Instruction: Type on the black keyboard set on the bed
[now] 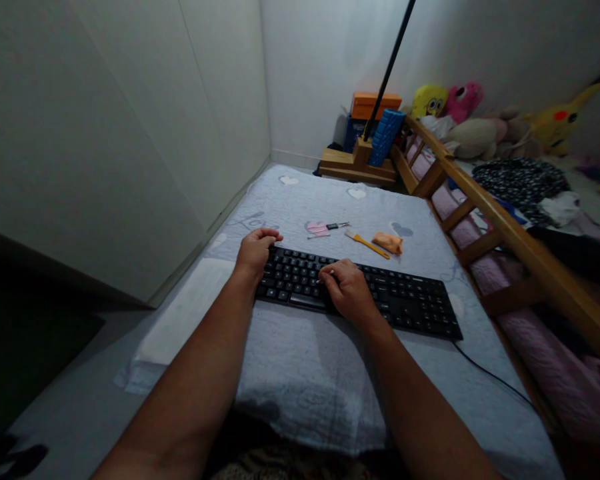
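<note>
A black keyboard [295, 273] lies slightly angled across the quilted cloth. My left hand [255, 257] grips its left end, with the fingers at the top corner. Above the middle keys, my right hand [347, 290] is closed in a pinch on a thin pale-tipped stick that looks like a cotton swab [331, 272]; most of it is hidden by the fingers. Beyond the keyboard lie another thin swab-like stick [319, 237], a small tool with a dark grip and metal tip [333, 226], a yellow-handled brush [371, 246] and a bunched orange cloth [388, 243].
The light blue cloth [300, 373] covers the work surface, with a folded white cloth [190, 310] at left. A keyboard cable [495, 378] runs off to the right. A wooden bed rail [510, 230] borders the right side; a pale cabinet [145, 133] stands at left.
</note>
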The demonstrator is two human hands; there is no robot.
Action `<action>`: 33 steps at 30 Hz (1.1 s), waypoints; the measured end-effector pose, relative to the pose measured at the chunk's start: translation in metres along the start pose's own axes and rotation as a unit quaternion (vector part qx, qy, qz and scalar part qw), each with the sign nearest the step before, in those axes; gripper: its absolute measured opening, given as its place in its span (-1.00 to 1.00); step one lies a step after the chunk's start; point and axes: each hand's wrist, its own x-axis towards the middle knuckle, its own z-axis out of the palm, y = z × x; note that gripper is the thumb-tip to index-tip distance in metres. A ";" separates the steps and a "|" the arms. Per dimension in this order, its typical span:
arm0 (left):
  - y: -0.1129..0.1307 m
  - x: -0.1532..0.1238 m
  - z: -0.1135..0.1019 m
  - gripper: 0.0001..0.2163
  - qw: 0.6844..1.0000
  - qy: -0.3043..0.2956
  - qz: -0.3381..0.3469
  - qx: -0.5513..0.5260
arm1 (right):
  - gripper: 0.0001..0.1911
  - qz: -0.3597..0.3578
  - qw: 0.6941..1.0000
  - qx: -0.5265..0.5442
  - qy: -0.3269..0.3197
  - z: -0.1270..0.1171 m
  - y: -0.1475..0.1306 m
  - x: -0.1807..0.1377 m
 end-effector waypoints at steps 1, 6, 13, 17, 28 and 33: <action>0.000 0.000 0.000 -0.88 1.000 0.000 -0.001 -0.001 | -0.84 0.001 1.000 -0.003 0.002 0.000 0.001 0.000; 0.001 -0.001 0.001 -0.88 1.000 0.002 -0.003 -0.001 | -0.85 0.000 1.000 -0.006 0.009 0.001 0.001 0.001; 0.000 0.000 0.000 -0.87 1.000 -0.001 -0.001 -0.006 | -0.86 -0.004 1.000 -0.002 0.012 0.002 0.000 0.001; 0.000 0.000 0.000 -0.87 1.000 0.002 -0.004 -0.006 | -0.86 -0.008 1.000 0.004 0.009 0.003 0.000 0.002; 0.002 -0.001 0.001 -0.89 1.000 0.004 -0.006 -0.005 | -0.86 -0.016 1.000 0.012 0.015 0.004 -0.001 0.002; 0.001 0.000 0.001 -0.88 1.000 0.003 -0.001 -0.005 | -0.85 -0.019 1.000 0.013 0.010 0.005 -0.003 0.003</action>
